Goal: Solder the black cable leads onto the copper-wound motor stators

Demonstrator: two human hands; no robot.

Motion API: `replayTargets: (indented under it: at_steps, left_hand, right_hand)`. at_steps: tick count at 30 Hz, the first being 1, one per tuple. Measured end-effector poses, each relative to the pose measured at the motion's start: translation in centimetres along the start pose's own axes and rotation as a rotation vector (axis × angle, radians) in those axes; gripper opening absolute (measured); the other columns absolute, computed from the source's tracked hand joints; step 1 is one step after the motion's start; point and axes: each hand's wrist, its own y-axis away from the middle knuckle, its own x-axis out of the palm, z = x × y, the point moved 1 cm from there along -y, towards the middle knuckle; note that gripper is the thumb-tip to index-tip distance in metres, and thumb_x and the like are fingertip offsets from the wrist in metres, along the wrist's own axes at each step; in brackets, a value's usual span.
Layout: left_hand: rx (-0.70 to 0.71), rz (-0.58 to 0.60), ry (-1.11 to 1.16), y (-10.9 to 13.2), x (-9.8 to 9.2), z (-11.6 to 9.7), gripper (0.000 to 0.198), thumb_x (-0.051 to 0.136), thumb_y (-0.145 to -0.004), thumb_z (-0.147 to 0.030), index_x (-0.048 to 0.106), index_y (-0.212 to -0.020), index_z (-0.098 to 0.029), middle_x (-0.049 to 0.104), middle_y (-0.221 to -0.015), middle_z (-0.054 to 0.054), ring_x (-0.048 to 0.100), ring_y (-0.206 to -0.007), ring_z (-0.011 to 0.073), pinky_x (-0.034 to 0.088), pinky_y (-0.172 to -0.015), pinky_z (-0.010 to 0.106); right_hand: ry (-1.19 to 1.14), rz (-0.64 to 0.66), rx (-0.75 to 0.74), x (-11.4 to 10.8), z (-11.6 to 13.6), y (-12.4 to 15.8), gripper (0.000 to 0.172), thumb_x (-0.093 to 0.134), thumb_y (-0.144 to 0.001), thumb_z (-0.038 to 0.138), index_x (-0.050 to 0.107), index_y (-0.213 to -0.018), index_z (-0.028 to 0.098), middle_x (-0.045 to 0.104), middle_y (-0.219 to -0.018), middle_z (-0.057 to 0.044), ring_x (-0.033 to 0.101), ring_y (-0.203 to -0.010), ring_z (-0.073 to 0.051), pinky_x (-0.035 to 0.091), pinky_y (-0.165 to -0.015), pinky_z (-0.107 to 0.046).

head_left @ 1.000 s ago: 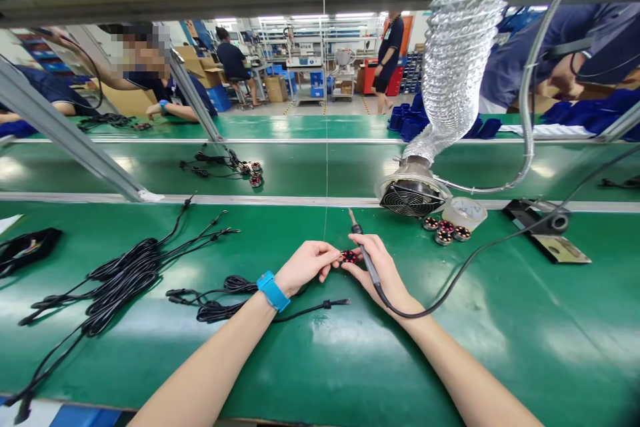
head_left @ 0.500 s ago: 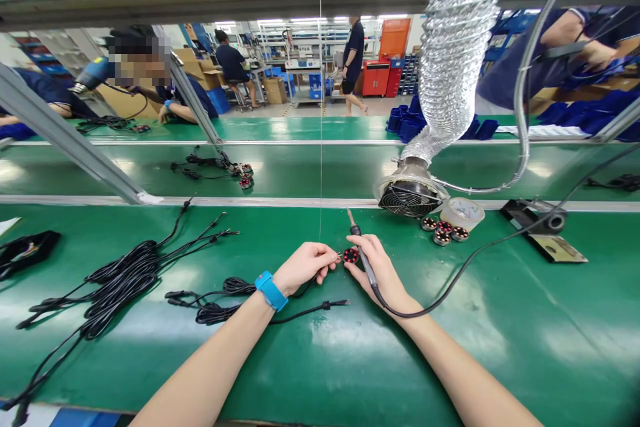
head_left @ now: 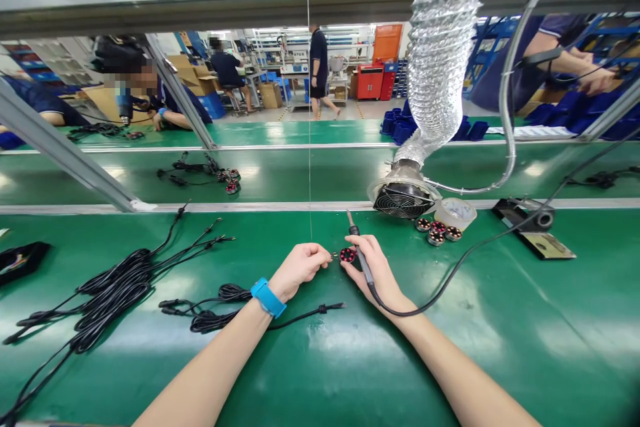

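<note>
My right hand (head_left: 381, 277) is closed around a soldering iron (head_left: 367, 268) whose tip points away from me. Its thumb and a fingertip also touch a small round red-and-black part, like a motor stator (head_left: 347, 255). Just left of that part, my left hand (head_left: 301, 267) is closed in a pinch, with a blue band on the wrist. Tiny bright ends show between its fingertips and the round part; what the fingers grip is too small to make out. A coiled black cable (head_left: 215, 322) lies by my left wrist.
More black cables (head_left: 117, 280) lie at the left. An extractor fan (head_left: 405, 197) on a silver duct (head_left: 437, 33) stands ahead, beside several round parts (head_left: 437, 233) and a tape roll (head_left: 456, 213). A metal stand (head_left: 530, 227) is at right. Co-workers are beyond the bench.
The view has shifted slightly. My left fingertips sit a little farther from the round part. My right hand keeps hold of the soldering iron. A person in the background has walked left.
</note>
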Motion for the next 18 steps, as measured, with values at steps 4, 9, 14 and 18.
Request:
replayTargets:
  at_steps: [4,9,14,18]
  left_hand:
    - [0.004,-0.018,-0.010,0.0,-0.1,0.0,0.033,0.069,-0.064,-0.043,0.059,-0.071,-0.013,0.048,-0.059,-0.005,0.023,-0.041,0.0013,0.009,-0.041,0.020]
    - [0.050,-0.073,-0.085,-0.1,0.0,0.4,0.039,0.073,-0.062,-0.048,0.067,-0.072,-0.011,0.050,-0.055,-0.003,0.029,-0.044,0.0039,0.018,-0.044,0.020]
    - [0.083,-0.115,-0.130,-0.5,0.1,1.1,0.039,0.075,-0.063,-0.049,0.074,-0.075,-0.011,0.066,-0.070,0.005,0.049,-0.060,0.0108,0.035,-0.056,0.021]
    - [0.101,-0.095,-0.215,-0.5,0.0,0.9,0.043,0.073,-0.064,-0.053,0.076,-0.078,-0.013,0.072,-0.081,0.008,0.058,-0.074,0.0170,0.043,-0.069,0.024]
  right_hand:
    - [0.012,-0.008,-0.016,0.0,0.1,0.0,0.043,0.060,-0.085,0.017,0.048,-0.126,0.024,0.048,-0.113,-0.007,0.059,-0.094,-0.016,0.051,-0.090,-0.031]
    - [0.008,-0.010,-0.015,0.0,0.2,0.1,0.044,0.059,-0.085,0.017,0.048,-0.127,0.025,0.048,-0.112,-0.007,0.059,-0.093,-0.016,0.052,-0.088,-0.031]
    - [-0.015,0.012,-0.013,0.2,0.2,0.1,0.046,0.061,-0.083,0.015,0.048,-0.126,0.025,0.047,-0.113,-0.006,0.059,-0.093,-0.016,0.051,-0.089,-0.031]
    - [-0.012,0.028,-0.010,-0.1,0.7,-0.1,0.047,0.062,-0.082,0.013,0.048,-0.126,0.024,0.047,-0.115,-0.006,0.057,-0.097,-0.016,0.049,-0.092,-0.030]
